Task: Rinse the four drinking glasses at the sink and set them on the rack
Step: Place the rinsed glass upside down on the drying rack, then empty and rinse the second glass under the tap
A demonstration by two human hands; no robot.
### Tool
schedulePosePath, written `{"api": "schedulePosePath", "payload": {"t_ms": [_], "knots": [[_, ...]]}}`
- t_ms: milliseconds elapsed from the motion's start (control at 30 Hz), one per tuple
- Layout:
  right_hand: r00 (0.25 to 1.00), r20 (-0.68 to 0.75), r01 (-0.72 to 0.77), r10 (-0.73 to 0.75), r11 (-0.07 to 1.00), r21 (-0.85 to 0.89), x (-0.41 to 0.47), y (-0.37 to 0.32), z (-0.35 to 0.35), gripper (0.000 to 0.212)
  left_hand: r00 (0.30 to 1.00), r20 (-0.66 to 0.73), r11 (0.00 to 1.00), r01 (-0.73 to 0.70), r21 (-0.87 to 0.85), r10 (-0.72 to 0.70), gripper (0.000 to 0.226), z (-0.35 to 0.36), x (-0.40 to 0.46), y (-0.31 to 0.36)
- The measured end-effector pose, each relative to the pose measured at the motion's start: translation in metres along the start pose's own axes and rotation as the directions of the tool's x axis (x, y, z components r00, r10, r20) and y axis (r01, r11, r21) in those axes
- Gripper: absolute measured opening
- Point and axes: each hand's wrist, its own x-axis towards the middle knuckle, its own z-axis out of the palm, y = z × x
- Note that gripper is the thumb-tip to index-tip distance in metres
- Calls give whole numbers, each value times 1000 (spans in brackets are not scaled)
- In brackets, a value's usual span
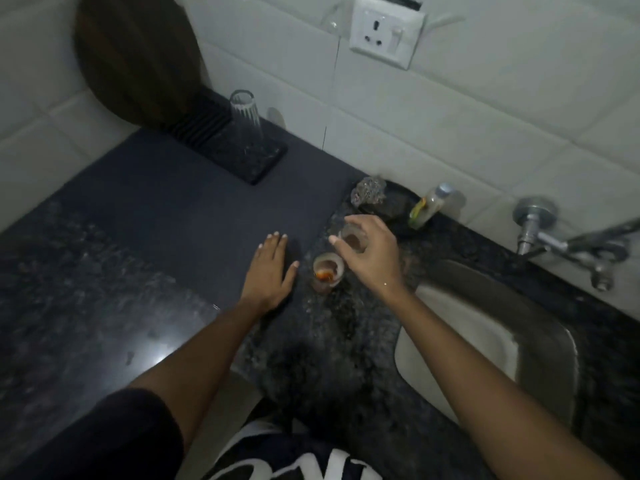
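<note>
One clear ribbed glass (245,116) stands upside down on the black ridged rack (242,157) at the back left. Two used glasses stand on the speckled counter between my hands. The nearer glass (327,270) holds an orange-brown residue and nothing touches it. My right hand (370,254) reaches over the farther glass (354,240), with thumb and fingers curled around its rim. My left hand (272,268) lies flat, fingers spread, on the dark mat (194,209) just left of the nearer glass. A further clear, textured glass object (369,192) sits behind them.
The steel sink (485,344) lies to the right, with a wall tap (568,240) above it. A small bottle (429,207) and a dark dish (398,206) stand by the tiled wall. A wooden board (138,53) leans behind the rack. A wall socket (386,31) is above.
</note>
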Motion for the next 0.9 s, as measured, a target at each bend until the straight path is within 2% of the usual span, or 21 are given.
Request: {"api": "schedulePosePath", "payload": {"t_ms": [67,133,200,267,433,533,700,900], "knots": [[999,14,34,-33,999,-23,-26,2,3,46,999,-18,998,42,-39,-43,70,9,-26,16],[996,88,-7,13,998,-65,-42,6,8,63,997,-23,996,77,-44,-78,70,17,-46,28],[977,192,-66,93,988,-138,-52,10,15,87,995,36,996,88,-3,-88,71,24,-61,35],[957,249,-108,148,980,-170,-56,12,21,97,986,123,993,103,60,-110,72,29,-70,39],[955,233,-148,185,975,-168,-53,3,31,87,964,242,991,89,101,-111,76,18,-69,45],[961,196,-164,192,975,-150,-54,0,30,78,960,257,990,88,107,-113,81,5,-69,46],[981,113,-154,159,987,-52,-79,6,3,66,985,133,993,107,44,-112,89,-8,-80,62],[973,-83,-217,215,976,-13,-134,34,-72,59,999,-19,998,-35,-50,34,76,-4,-72,121]]}}
